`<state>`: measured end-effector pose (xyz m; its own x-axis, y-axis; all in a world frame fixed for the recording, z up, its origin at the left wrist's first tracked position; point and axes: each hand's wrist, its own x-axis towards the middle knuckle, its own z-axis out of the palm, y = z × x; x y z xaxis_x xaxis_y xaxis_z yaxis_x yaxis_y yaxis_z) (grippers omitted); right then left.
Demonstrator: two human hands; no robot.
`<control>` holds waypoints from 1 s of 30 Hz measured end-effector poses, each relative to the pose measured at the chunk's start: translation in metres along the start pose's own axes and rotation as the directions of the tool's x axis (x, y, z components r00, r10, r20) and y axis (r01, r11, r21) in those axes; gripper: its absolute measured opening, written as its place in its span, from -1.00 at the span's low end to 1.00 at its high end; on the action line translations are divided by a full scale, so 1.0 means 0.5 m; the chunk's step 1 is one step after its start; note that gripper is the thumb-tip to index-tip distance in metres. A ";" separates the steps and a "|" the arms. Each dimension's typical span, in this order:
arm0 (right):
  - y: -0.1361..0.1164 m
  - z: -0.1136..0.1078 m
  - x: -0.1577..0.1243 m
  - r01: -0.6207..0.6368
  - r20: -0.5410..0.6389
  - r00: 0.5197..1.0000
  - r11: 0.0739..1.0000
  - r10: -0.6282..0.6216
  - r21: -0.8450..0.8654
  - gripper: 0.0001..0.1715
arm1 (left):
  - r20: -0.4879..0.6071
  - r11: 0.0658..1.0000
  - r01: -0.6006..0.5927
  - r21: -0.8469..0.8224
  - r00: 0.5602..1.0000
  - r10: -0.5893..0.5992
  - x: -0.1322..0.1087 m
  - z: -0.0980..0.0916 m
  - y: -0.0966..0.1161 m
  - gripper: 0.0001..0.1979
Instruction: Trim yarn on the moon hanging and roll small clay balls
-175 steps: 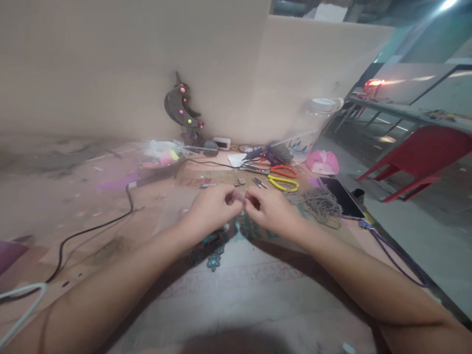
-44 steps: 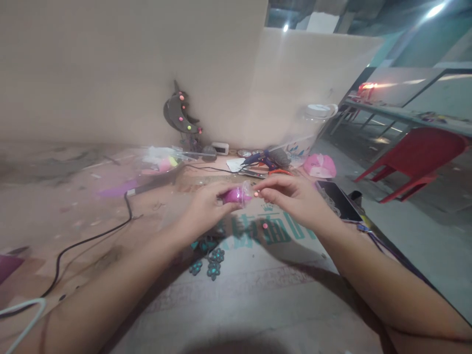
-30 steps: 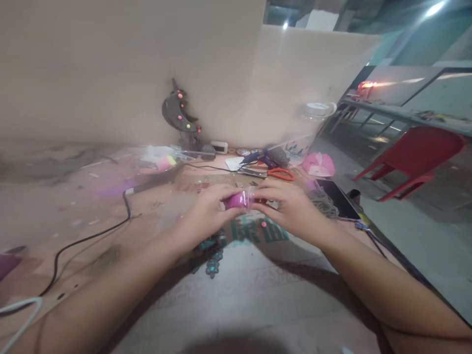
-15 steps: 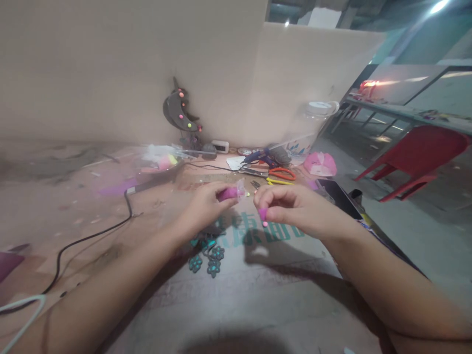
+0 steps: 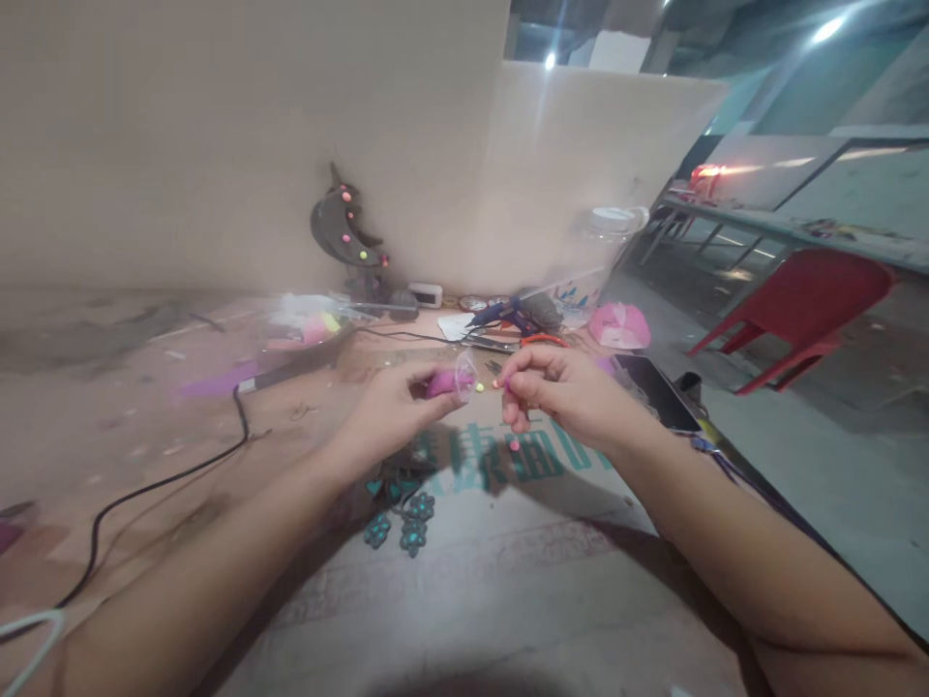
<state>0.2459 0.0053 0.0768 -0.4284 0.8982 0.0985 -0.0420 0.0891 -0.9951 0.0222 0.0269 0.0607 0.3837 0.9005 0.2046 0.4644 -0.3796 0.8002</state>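
Note:
My left hand (image 5: 388,407) is closed around a small clear plastic container (image 5: 465,376) with a soft purple lump (image 5: 441,384) in it, perhaps clay. Opposite it, my right hand (image 5: 570,392) pinches a small purple piece (image 5: 510,383), mostly covered by the fingers. Tiny balls lie on the table close to both hands: a pink one (image 5: 515,445), a yellow one (image 5: 480,387) and an orange one (image 5: 496,384). Nearer to me, dark flower-shaped pieces with turquoise centres (image 5: 413,532) lie beneath my left wrist.
A dark crescent moon figure with coloured dots (image 5: 341,232) stands by the back wall. Behind my hands are a blue glue gun (image 5: 500,312), orange-handled scissors (image 5: 544,340) and a clear jug (image 5: 606,242). A phone (image 5: 657,392) lies at right; a black cable (image 5: 160,474) crosses the left side.
My right fingers have curled inward, so less of the purple piece shows. My left hand keeps its hold on the container. The view has shifted slightly.

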 end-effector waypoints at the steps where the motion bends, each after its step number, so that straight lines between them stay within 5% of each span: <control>1: -0.002 0.002 0.000 0.006 -0.017 1.000 1.000 -0.006 -0.020 -0.73 | -0.001 1.000 -0.016 -0.017 1.000 0.016 0.000 0.000 0.000 -0.73; 7: -0.019 0.030 -0.016 0.160 -0.107 0.969 0.897 -0.222 -0.411 -0.92 | -0.054 0.985 -0.174 0.003 0.983 0.174 -0.001 0.005 -0.009 -0.73; 12: -0.001 0.031 -0.025 0.291 0.051 0.867 0.421 -0.496 -0.859 -0.82 | -0.064 0.911 -0.351 0.216 0.926 0.372 -0.008 0.016 -0.009 -0.72; 18: 0.022 0.019 -0.016 0.292 0.139 0.873 0.274 -0.468 -0.916 -0.80 | -0.059 0.859 -0.413 0.303 0.892 0.449 -0.016 0.022 -0.011 -0.69; 23: 0.036 0.022 -0.013 0.391 0.260 0.780 0.119 -0.569 -0.913 -0.77 | -0.015 0.911 -0.362 0.199 0.928 0.372 -0.014 0.025 -0.008 -0.76; 27: 0.034 0.024 -0.013 0.402 0.236 0.801 0.202 -0.549 -0.893 -0.81 | 0.040 0.957 -0.276 0.095 0.961 0.273 -0.014 0.027 -0.003 -0.77; 30: 0.011 0.028 -0.017 0.295 0.109 0.926 0.512 -0.362 -0.807 -0.86 | 0.034 0.970 -0.214 0.113 0.977 0.212 -0.008 0.021 -0.011 -0.78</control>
<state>0.2365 -0.0079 0.0705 -0.4797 0.7522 0.4517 0.5803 0.6581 -0.4797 0.0266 0.0229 0.0496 0.5004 0.7920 0.3498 0.4584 -0.5850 0.6691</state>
